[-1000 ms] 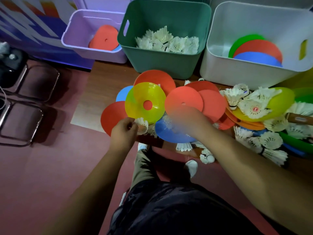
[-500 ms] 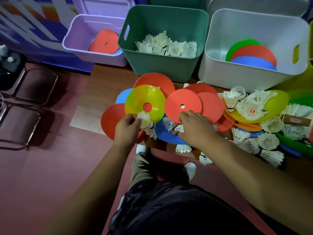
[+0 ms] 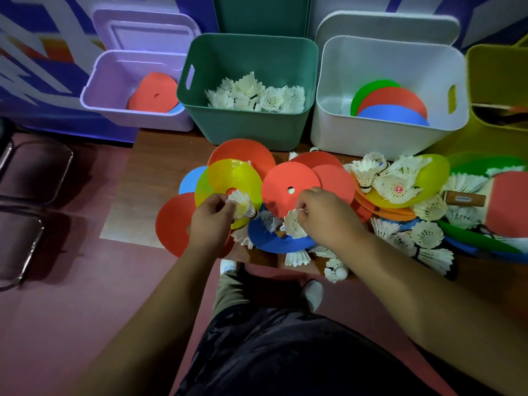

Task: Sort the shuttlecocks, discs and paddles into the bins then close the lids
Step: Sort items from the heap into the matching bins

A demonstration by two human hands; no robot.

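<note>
While bins (image 3: pixel 245 132) line the wooden table (image 3: pixel 160 167), reddish floor (image 3: pixel 57 324) spreads alongside.

A brown wooden tabletop (image 3: pixel 154 172) stands over a dull red floor (image 3: pixel 71 324). Two dark metal-framed chair seats (image 3: pixel 37 170) sit left, below a blue-and-white patterned wall (image 3: pixel 43 61).

Left hand (image 3: pixel 210 221), right hand (image 3: pixel 325 215): bare. Forearms bare along whole visible length. Torso: dark, near-black garment (image 3: pixel 285 352), glossy crinkled fabric with faint sheen, patchy tonal pattern. Legs: khaki-olive trousers (image 3: pixel 228 290), one leg showing. Feet: white shoes; left shoe (image 3: pixel 228 265) only partly seen by near edge of desk, right shoe (image 3: pixel 313 291) with rounded toe.
</note>
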